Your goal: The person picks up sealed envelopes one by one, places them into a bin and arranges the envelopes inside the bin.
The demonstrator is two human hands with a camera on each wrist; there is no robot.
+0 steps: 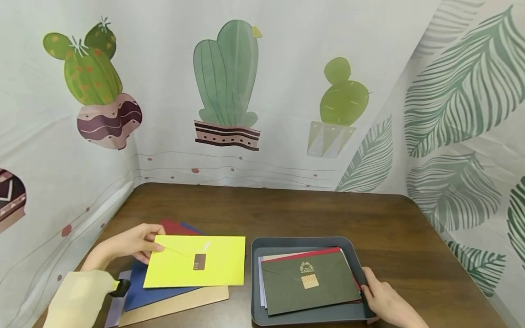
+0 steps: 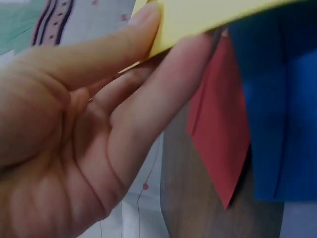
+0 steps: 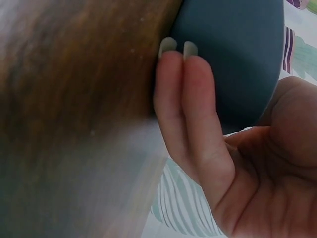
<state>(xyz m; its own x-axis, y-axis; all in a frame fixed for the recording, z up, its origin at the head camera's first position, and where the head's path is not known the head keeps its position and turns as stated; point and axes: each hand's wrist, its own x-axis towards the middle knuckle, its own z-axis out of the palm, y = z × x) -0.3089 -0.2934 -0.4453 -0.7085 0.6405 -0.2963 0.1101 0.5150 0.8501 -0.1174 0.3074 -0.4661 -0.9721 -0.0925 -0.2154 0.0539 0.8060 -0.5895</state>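
My left hand (image 1: 137,243) pinches the left edge of a bright yellow envelope (image 1: 176,269), thumb on top and fingers beneath. This envelope is held above a loose pile with a blue envelope (image 1: 137,287), a tan envelope (image 1: 197,298) and a red envelope (image 2: 223,144). At the right, my right hand (image 1: 383,294) grips the side of a dark grey tray (image 1: 299,243). In the right wrist view its fingers (image 3: 198,99) lie against the tray's outer wall. Inside the tray, a dark green envelope (image 1: 287,287) lies on top of red and pale lilac ones.
A brown wooden table (image 1: 254,209) carries everything. Behind it and along both sides hangs a white cloth (image 1: 287,82) printed with cacti and leaves. A lilac envelope (image 1: 115,310) shows at the pile's lower left. A dark band (image 1: 120,288) is on the left wrist.
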